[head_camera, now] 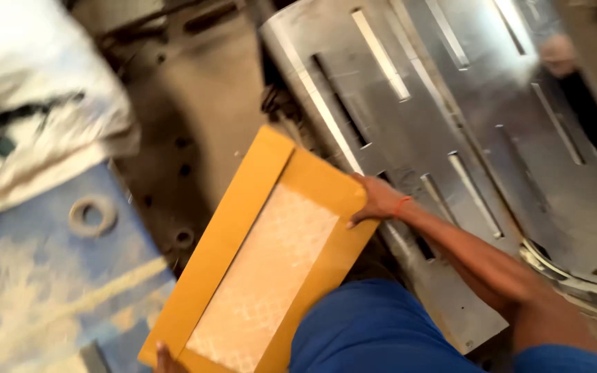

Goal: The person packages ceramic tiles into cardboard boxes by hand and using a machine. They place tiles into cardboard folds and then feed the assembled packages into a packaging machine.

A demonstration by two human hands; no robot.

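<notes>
I see my right hand [379,201] pinching the yellow envelope [264,255] by one edge, left hand [165,358] barely visible, grip unclear — it could slip onto the slotted metal plate [409,110].

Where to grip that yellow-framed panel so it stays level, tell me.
Grip the yellow-framed panel by its plain frame border at both short ends, coming from outside. The right hand already clasps the far end, the left hand the near one; the patterned middle looks less suited to gripping.

Slotted steel plates [450,138]; worn blue floor [50,290]; white sack [29,90].
</notes>
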